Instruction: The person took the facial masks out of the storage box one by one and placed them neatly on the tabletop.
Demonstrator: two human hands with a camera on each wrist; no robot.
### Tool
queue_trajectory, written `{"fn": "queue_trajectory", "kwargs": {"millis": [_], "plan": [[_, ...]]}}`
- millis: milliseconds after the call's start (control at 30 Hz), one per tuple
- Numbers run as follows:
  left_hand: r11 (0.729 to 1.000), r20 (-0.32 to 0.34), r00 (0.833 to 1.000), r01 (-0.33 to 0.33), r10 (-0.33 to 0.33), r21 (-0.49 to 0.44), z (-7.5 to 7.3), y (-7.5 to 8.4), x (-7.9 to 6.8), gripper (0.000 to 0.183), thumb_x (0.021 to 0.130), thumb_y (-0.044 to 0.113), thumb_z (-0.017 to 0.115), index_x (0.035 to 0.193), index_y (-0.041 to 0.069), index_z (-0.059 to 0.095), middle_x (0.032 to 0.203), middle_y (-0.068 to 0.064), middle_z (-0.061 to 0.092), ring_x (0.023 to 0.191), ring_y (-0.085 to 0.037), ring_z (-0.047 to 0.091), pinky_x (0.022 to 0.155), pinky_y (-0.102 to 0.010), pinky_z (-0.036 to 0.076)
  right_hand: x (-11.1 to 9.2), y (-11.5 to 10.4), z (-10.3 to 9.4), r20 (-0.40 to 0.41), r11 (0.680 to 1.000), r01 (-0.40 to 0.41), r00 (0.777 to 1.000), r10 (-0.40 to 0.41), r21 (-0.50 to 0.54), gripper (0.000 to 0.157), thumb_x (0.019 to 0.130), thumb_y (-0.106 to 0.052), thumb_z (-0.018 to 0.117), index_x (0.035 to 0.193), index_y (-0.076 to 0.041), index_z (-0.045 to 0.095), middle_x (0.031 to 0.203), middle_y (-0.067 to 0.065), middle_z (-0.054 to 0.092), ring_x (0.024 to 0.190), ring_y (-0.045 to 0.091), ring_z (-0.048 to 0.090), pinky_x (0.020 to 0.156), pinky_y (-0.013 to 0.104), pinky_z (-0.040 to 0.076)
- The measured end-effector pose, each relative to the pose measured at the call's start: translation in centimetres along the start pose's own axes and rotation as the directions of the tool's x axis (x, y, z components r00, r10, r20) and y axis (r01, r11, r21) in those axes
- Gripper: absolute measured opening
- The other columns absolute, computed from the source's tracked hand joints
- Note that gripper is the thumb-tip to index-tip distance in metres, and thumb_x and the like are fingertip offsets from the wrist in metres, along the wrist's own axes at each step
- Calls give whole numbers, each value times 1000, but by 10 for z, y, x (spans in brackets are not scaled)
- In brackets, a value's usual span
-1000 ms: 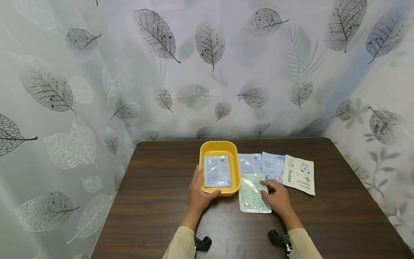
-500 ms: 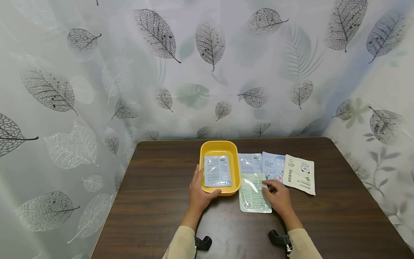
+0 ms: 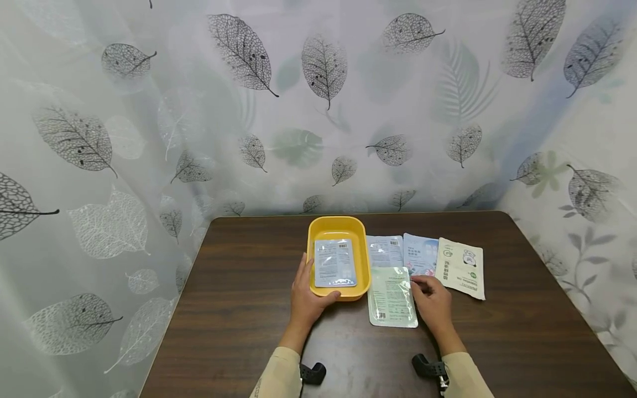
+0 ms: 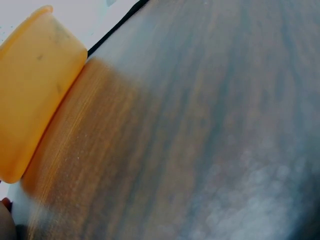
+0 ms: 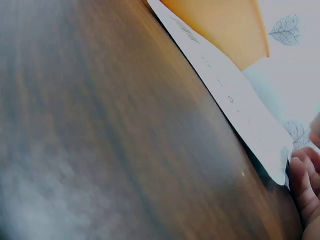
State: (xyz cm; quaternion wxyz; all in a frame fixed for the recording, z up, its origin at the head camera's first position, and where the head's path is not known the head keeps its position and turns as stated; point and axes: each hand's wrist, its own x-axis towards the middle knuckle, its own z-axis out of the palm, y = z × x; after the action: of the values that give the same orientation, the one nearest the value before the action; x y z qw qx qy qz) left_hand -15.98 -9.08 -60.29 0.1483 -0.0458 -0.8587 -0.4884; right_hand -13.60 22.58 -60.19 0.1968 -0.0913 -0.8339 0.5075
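My left hand (image 3: 306,301) steadies the yellow basin (image 3: 334,229) at its near left corner, thumb along the front rim and fingers extended up the left side. A pale blue face mask packet (image 3: 335,265) lies inside the basin. Right of it, a pale green face mask packet (image 3: 391,298) lies with its printed back up. My right hand (image 3: 434,307) pinches the green packet's right edge near its upper corner. In the right wrist view, curled fingers (image 5: 301,175) are at the corner of the packet (image 5: 225,85), which slopes slightly up from the table.
Behind the green packet, two blue packets, one showing its back (image 3: 384,250) and one with flowers (image 3: 420,254), lie beside a cream packet (image 3: 460,268) with a cartoon animal. The brown table (image 3: 239,298) ends at a leaf-patterned curtain (image 3: 298,116).
My right hand has shifted slightly right, its fingertips sliding from the green packet's face to its right edge. The left hand and the basin have stayed put.
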Motion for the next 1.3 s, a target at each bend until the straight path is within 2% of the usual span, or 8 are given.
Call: {"fn": "queue_trajectory", "kwargs": {"millis": [100,267,367,567,767,933,1200,1300], "plan": [[1000,-2,1000,-1,1,-2,0,1,0,109,62,57,89,151,10,48,168,-5,32,147,-36,43,111,-67,37,0,0,1,-40,995,-41,998,44,90,16,93,-4,70,107,0,76,94,10,70,69,-4,59,59,13,50],[1000,-3,1000,-11,11,-4,-1,2,0,109,62,57,89,151,10,48,168,-6,32,145,-37,45,109,-67,38,2,-4,0,-99,973,-82,989,105,214,19,94,0,67,111,6,73,85,-3,67,64,2,60,54,16,52],[1000,-4,1000,-13,13,-1,-2,3,0,109,62,57,89,151,10,48,168,-6,33,145,-37,45,109,-68,38,2,-17,-3,-117,966,-71,988,103,249,23,94,2,65,115,11,70,89,0,68,66,5,62,54,18,53],[1000,6,1000,6,-6,-4,-2,6,1,109,62,54,90,152,10,47,169,-5,31,146,-36,44,111,-67,37,2,-52,-10,-150,966,-31,986,71,258,29,94,6,60,122,15,64,113,25,62,83,0,61,69,10,51],[1000,9,1000,7,-7,-16,-2,5,0,107,62,49,91,151,9,48,168,-6,31,146,-36,44,111,-67,36,18,-44,-3,-158,949,-10,985,63,315,33,95,6,61,127,9,62,123,15,62,99,2,60,83,6,48],[1000,-1,1000,-7,7,-11,-2,4,1,107,62,52,90,150,8,49,167,-9,33,145,-37,45,109,-67,37,31,-58,0,-109,918,31,994,13,395,40,96,4,60,135,8,57,125,-1,61,110,9,60,90,10,48],[1000,6,1000,-11,11,-10,-1,3,0,108,63,56,89,151,8,48,167,-12,33,145,-36,45,109,-67,37,42,-100,17,-67,869,141,990,-124,475,42,98,4,58,139,8,53,131,-7,57,125,24,57,98,13,48],[1000,9,1000,-5,5,-13,-2,3,0,108,63,57,88,151,9,48,167,-10,33,145,-35,45,109,-67,37,45,-112,26,-65,852,171,985,-160,495,42,98,3,59,139,8,52,132,-3,58,126,24,57,100,14,48]]}}
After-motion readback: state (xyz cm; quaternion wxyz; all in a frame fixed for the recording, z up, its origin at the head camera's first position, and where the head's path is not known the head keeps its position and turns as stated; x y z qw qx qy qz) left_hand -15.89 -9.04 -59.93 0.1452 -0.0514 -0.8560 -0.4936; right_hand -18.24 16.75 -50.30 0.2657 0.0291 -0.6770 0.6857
